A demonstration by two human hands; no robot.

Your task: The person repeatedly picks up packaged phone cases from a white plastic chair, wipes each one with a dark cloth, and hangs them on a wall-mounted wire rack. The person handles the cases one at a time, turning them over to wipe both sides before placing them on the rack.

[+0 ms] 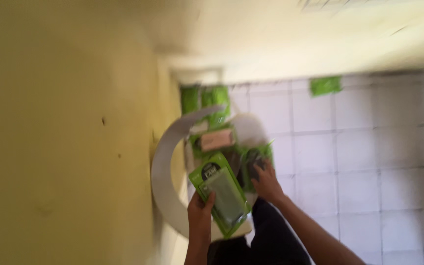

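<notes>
The picture is blurred by motion. My left hand (200, 217) grips a flat green packet with a clear window (221, 192), held up over a white round stand (165, 172) by the wall. My right hand (267, 182) reaches onto a dark item in green packaging (252, 163) lying among other green packets (215, 140) on the white surface. A pinkish packet front (217, 140) shows just behind.
A yellow wall (60, 132) fills the left. White floor tiles (359, 157) spread to the right. More green packets stand against the far wall (204, 98), and one lies alone on the tiles (325, 85). My dark trouser leg (271, 240) is below.
</notes>
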